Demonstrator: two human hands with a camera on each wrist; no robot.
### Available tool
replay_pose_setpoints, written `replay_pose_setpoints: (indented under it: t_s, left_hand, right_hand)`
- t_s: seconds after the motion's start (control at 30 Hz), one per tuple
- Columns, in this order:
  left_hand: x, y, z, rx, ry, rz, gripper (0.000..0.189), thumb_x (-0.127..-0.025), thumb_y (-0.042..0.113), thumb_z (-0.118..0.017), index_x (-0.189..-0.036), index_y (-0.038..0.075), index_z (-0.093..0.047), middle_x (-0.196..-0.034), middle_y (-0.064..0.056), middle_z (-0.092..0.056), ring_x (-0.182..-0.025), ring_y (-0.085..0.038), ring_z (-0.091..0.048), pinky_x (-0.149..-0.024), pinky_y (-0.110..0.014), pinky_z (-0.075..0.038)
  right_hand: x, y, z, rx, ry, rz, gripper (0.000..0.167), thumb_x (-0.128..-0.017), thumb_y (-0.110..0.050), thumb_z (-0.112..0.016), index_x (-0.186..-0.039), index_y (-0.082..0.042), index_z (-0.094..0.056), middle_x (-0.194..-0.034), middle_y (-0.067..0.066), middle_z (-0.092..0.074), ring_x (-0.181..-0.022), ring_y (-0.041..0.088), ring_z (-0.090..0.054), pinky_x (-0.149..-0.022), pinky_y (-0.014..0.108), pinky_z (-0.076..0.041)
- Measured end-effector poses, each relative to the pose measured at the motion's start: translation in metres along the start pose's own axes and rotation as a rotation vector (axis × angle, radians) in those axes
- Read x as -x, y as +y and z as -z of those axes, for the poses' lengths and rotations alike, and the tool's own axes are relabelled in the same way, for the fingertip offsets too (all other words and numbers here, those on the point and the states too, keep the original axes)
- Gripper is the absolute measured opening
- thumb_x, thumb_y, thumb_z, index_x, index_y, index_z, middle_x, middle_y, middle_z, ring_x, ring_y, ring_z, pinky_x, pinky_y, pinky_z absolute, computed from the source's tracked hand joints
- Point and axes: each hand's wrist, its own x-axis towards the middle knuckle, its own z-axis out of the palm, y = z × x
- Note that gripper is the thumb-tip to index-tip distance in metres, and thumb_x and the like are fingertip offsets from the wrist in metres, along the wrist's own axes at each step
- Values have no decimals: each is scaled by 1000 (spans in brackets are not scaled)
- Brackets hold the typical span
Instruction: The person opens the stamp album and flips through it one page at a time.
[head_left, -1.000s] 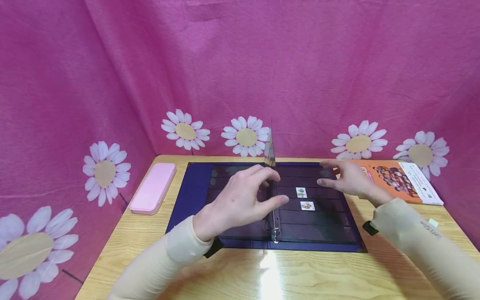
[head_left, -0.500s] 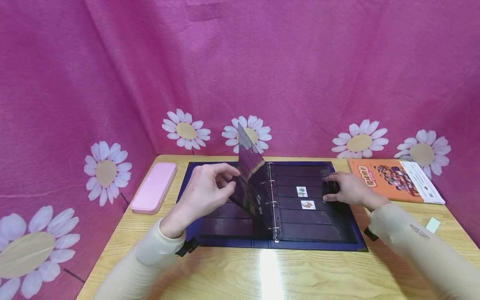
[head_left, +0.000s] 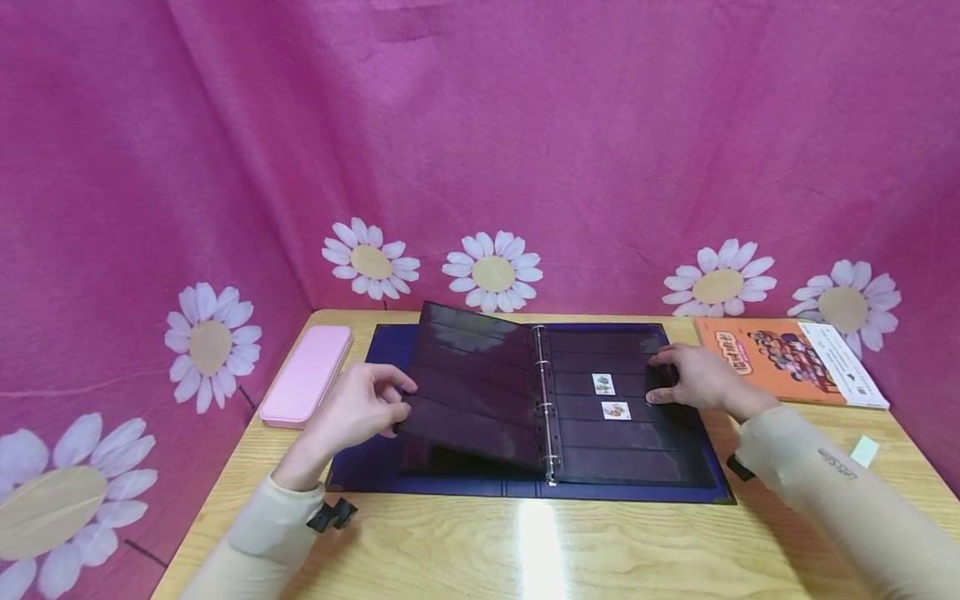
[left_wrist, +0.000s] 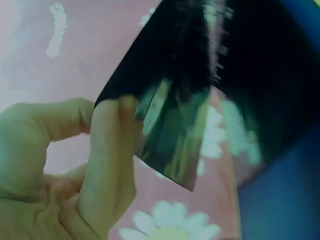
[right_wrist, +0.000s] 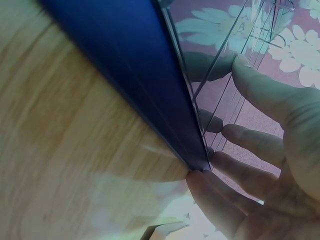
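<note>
An open blue ring-binder stamp album (head_left: pixel 367 467) lies on the table with black pocket pages on both sides of its metal rings (head_left: pixel 546 408). At its left side my left hand (head_left: pixel 356 408) pinches the outer edge of a black page (head_left: pixel 472 383), which slants just above the left cover. In the left wrist view that page (left_wrist: pixel 135 65) sits between thumb and fingers. On the right page (head_left: pixel 630 458) two small stamps show, one with a green picture (head_left: pixel 603 384), another with an orange one (head_left: pixel 616 411). My right hand (head_left: pixel 697 379) rests its fingertips near that page's outer edge, fingers extended.
A pink case (head_left: pixel 307 375) lies left of the album. To the right are an orange book (head_left: pixel 780 362) and a small pale green slip (head_left: pixel 865 451) near my right sleeve. A pink flowered cloth (head_left: pixel 600 167) hangs behind the wooden table (head_left: pixel 450 542).
My left hand has taken the upright page by its edge and swung it leftward, down near the left cover. The right hand has come down onto the right page.
</note>
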Motion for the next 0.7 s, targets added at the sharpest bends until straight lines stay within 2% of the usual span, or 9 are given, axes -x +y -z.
replay_pose_setpoints:
  t_s: [0.1, 0.23, 0.4, 0.57, 0.63, 0.7]
  left_hand:
    - [-5, -21, -3, 3, -60, 98, 28, -87, -5, -72, -114, -4, -77, -69, -2, -69, -58, -13, -68, -63, -34, -68]
    - [-11, -45, -15, -19, -117, 204, 26, -87, -7, -76, -113, -2, -76, -67, 0, -61, -57, -13, -64, -62, -36, -69]
    - [-14, -54, -28, -77, -106, 263, 26, -83, -10, -81, -105, 2, -75, -66, -5, -63, -52, -14, -68, -57, -35, -67]
    - [-17, -50, -29, -166, -90, 240, 25, -82, -8, -87, -102, 2, -76, -72, -10, -71, -53, -17, -71, -55, -34, -66]
    - [-20, -49, -27, -244, -72, 183, 23, -82, -4, -89, -101, 2, -78, -72, -9, -74, -55, -14, -71, -56, -31, -65]
    - [-24, -48, -26, -322, -43, 87, 20, -84, 2, -91, -101, 4, -81, -72, -5, -76, -60, -9, -70, -62, -29, -63]
  right_hand:
    - [-1, -1, 0, 2, 1, -5, 66, -84, -38, -100, -132, 3, -78, -146, 37, -67, -136, 60, -64, -114, 74, -52]
    - [0, -2, 0, 4, -6, -20, 66, -85, -38, -99, -133, 2, -78, -147, 37, -67, -136, 60, -64, -114, 75, -52]
    - [1, -2, 0, 8, -6, -22, 66, -85, -39, -99, -133, 1, -78, -147, 36, -67, -136, 60, -64, -113, 74, -53]
    - [0, -2, 3, 19, -18, -4, 66, -84, -39, -99, -131, 2, -78, -144, 35, -69, -133, 58, -66, -112, 73, -54]
    - [-3, -2, 7, 28, -34, 26, 65, -83, -38, -100, -129, 3, -79, -138, 34, -73, -128, 56, -69, -109, 72, -56]
    - [-9, -2, 12, 34, -60, 61, 63, -83, -36, -100, -126, 5, -79, -131, 31, -77, -120, 51, -74, -105, 69, -59]
